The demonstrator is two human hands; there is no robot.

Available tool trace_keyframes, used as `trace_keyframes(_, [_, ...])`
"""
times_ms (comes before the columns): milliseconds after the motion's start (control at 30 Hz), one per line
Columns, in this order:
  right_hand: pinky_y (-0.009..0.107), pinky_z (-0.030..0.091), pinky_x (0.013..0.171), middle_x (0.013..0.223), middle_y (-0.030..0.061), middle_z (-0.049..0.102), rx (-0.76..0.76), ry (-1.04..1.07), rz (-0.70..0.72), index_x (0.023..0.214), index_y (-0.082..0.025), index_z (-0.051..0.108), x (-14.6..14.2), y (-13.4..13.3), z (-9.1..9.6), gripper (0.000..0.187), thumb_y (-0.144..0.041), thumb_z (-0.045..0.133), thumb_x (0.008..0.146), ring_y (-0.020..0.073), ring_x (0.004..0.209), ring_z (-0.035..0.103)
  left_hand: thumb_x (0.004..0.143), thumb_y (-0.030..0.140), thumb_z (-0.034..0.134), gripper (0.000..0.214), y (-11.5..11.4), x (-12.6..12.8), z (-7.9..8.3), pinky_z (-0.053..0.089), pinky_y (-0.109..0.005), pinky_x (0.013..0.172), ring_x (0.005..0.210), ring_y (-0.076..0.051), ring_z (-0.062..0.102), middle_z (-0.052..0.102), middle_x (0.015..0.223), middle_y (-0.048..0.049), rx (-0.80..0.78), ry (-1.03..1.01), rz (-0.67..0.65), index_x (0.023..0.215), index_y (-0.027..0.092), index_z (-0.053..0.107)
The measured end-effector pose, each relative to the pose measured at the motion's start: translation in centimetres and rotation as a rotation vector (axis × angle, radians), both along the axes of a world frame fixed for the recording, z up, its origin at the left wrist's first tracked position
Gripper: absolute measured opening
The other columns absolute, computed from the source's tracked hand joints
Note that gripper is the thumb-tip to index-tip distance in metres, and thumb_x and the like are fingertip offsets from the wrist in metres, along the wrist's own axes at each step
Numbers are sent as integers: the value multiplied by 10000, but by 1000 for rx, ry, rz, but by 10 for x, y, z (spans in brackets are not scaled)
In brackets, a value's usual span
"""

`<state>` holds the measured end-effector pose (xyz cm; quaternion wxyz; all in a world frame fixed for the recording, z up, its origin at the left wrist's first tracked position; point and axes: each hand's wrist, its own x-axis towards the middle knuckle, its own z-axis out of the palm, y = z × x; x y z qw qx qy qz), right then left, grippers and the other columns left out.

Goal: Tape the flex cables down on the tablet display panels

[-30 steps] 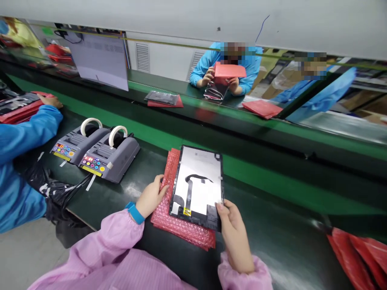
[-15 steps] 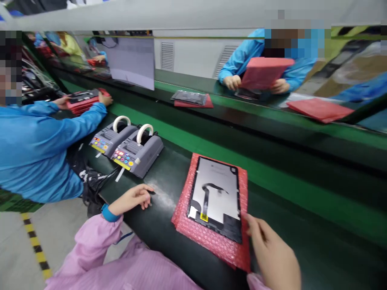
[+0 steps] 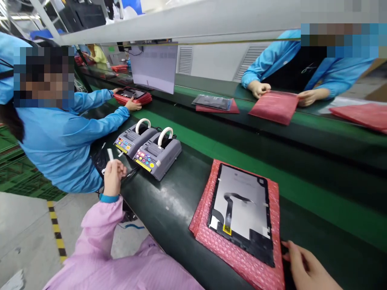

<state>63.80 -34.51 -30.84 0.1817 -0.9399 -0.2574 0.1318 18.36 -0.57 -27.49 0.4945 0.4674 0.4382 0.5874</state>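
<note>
The flat silver-backed display panel (image 3: 242, 213) lay on red bubble-wrap bags (image 3: 242, 257), well apart from the left hand (image 3: 113, 177), which pinched a white tape strip (image 3: 110, 154). The right hand (image 3: 308, 268), loosely open, touched the bags' corner.

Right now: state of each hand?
Left hand: closed, pinching a strip of tape.
Right hand: open, fingertips at the corner of the red bubble-wrap bag.

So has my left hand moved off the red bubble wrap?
Yes. The left hand now holds a tape strip beside the tape dispensers.
</note>
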Motion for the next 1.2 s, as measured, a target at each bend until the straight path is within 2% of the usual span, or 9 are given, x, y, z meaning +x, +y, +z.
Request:
trace_keyframes(133, [339,462,523,891,59,765,-58,117,-115,964,-300,699,-3,5,2,455,-633,424,820,291,680,679,849,398,659,432,44,-11,-4,407,-166,427,469,-90,589,586,711,73,-28,51,131,1079,242,328])
trace_keyframes(233, [312,460,556,836,59,756,61,120,-104,939,-274,714,-7,4,2,463,-628,450,799,273,717,682,792,224,678,423,57,-5,2,377,-155,399,449,-103,580,560,620,101,62,91,188,1060,222,351])
trace_keyframes(400, [282,460,634,762,47,689,395,56,-132,967,-196,700,-34,-3,17,515,-632,454,844,189,658,617,821,158,636,311,2,35,40,390,-174,442,434,-81,498,503,572,113,358,47,128,1076,233,473])
trace_keyframes(467, [274,460,645,749,34,658,502,84,-120,999,-190,679,-51,3,34,471,-599,479,881,172,659,591,871,197,622,275,-37,63,54,480,-228,528,492,-111,559,572,616,78,398,157,-129,1122,243,516])
trace_keyframes(567, [271,487,667,780,35,652,647,262,53,1011,-201,660,-74,23,58,370,-533,549,893,174,710,606,906,202,581,233,-83,120,61,533,-272,670,682,-162,663,691,793,-11,437,536,-969,1138,220,600])
trace_keyframes(667, [291,515,721,919,59,670,718,392,314,996,-230,688,-88,48,70,289,-480,617,869,189,810,632,949,225,494,253,-107,173,55,520,-281,754,796,-183,685,725,941,-47,600,720,-1303,1169,227,620])
trace_keyframes(800, [341,515,805,1041,78,664,719,416,495,875,-251,745,-87,69,77,194,-431,689,832,220,939,630,961,215,451,250,-117,211,47,503,-278,763,829,-188,689,727,948,-46,802,846,-1329,1146,222,618])
trace_keyframes(1033, [381,463,960,1128,72,644,955,304,104,749,-221,672,-43,51,102,202,-396,681,850,256,1161,560,971,212,423,482,-103,227,43,471,-354,889,1036,-226,631,648,1152,-103,1031,971,-1097,1450,224,374])
trace_keyframes(1200, [378,474,931,1077,87,638,895,304,100,753,-218,668,-28,41,96,206,-406,693,837,280,1214,527,939,193,458,458,-91,241,23,330,-501,1094,1200,-266,554,547,1314,-152,1236,992,-1110,1394,236,455])
